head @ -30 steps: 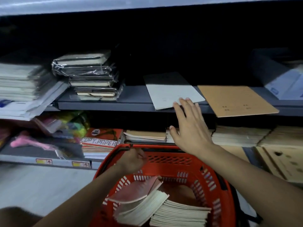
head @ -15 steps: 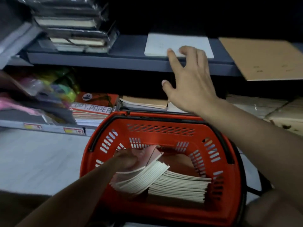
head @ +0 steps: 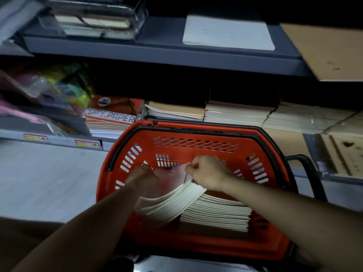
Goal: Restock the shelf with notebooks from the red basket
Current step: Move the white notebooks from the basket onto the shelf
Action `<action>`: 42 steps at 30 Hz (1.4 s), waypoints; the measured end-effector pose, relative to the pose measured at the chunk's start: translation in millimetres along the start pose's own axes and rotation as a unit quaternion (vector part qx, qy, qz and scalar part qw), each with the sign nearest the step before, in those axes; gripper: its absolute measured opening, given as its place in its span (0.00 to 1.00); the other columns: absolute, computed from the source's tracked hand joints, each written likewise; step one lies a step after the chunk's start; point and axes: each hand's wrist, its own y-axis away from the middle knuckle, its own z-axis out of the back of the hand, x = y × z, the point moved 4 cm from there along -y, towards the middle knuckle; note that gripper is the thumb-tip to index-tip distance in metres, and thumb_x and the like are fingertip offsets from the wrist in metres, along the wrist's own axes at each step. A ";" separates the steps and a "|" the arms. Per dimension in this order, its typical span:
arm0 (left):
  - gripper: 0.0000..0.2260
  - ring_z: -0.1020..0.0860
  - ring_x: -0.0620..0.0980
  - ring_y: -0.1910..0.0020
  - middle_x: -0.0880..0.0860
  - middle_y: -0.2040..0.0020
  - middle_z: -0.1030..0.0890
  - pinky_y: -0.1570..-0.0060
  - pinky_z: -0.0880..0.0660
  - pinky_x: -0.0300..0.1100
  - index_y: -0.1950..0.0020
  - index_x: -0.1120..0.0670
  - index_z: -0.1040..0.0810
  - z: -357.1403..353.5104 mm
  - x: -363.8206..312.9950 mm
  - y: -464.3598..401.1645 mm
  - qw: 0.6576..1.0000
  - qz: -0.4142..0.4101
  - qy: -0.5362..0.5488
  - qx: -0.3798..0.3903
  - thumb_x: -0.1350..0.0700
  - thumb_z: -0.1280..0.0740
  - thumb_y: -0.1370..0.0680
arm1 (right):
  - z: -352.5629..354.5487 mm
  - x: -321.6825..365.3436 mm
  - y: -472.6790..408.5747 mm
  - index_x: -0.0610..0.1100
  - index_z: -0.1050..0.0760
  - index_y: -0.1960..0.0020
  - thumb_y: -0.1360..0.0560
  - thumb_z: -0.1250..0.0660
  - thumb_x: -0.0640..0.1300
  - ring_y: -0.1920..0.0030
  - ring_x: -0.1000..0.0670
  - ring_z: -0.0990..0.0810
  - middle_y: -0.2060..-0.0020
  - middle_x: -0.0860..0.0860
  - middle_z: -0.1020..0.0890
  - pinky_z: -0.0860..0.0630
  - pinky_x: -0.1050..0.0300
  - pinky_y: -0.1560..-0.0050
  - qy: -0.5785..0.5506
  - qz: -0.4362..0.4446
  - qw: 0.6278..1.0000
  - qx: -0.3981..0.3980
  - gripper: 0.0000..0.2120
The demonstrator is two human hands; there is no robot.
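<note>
The red basket (head: 196, 138) stands below the shelves and holds two stacks of thin notebooks with white page edges. The left stack (head: 172, 203) leans tilted over the flat right stack (head: 216, 216). My left hand (head: 141, 177) grips the pinkish top cover of the tilted stack at its left side. At the far corner of that same top notebook, my right hand (head: 206, 171) pinches the cover. A white notebook (head: 227, 32) lies flat on the grey upper shelf (head: 157, 54).
A brown notebook (head: 326, 54) overhangs the upper shelf at the right. Wrapped book stacks (head: 94, 22) sit at its left. The lower shelf carries copy paper packs (head: 112, 118), notebook piles (head: 235, 112) and colourful items (head: 59, 87). A black basket handle (head: 306, 161) sticks out right.
My right hand left the white notebook on the upper shelf and dropped into the basket, where it now pinches the top notebook. The view tilted further down.
</note>
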 end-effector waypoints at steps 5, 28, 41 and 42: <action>0.10 0.18 0.50 0.53 0.51 0.55 0.19 0.56 0.19 0.41 0.50 0.54 0.20 10.2 2.6 3.8 1.000 0.023 0.005 0.010 0.52 0.28 0.29 | -26.4 -10.6 -3.1 0.47 0.26 0.70 0.23 0.27 0.56 0.69 0.53 0.24 0.73 0.54 0.24 0.34 0.59 0.71 -0.081 -0.096 0.991 0.039 0.22; 0.18 0.18 0.56 0.41 0.56 0.40 0.17 0.55 0.26 0.43 0.37 0.57 0.19 10.1 2.0 47.7 0.976 0.104 0.189 0.008 0.55 0.24 0.26 | -23.2 -14.5 -2.8 0.48 0.37 0.67 0.21 0.38 0.34 0.72 0.51 0.34 0.72 0.51 0.34 0.39 0.60 0.75 -0.135 -0.154 0.977 0.060 0.19; 0.14 0.25 0.61 0.44 0.60 0.46 0.26 0.55 0.24 0.51 0.37 0.62 0.30 10.3 1.8 64.0 0.853 0.235 0.443 0.145 0.54 0.35 0.16 | -22.0 -19.5 -1.9 0.49 0.36 0.69 0.22 0.38 0.34 0.70 0.51 0.33 0.73 0.52 0.33 0.36 0.58 0.70 -0.185 -0.167 0.967 0.045 0.20; 0.15 0.24 0.59 0.45 0.60 0.44 0.26 0.53 0.24 0.49 0.34 0.62 0.29 10.5 2.9 65.0 0.845 0.240 0.456 0.144 0.55 0.34 0.16 | -21.7 -20.0 -1.4 0.49 0.35 0.69 0.22 0.38 0.34 0.70 0.50 0.31 0.73 0.51 0.32 0.32 0.57 0.68 -0.197 -0.171 0.965 0.042 0.19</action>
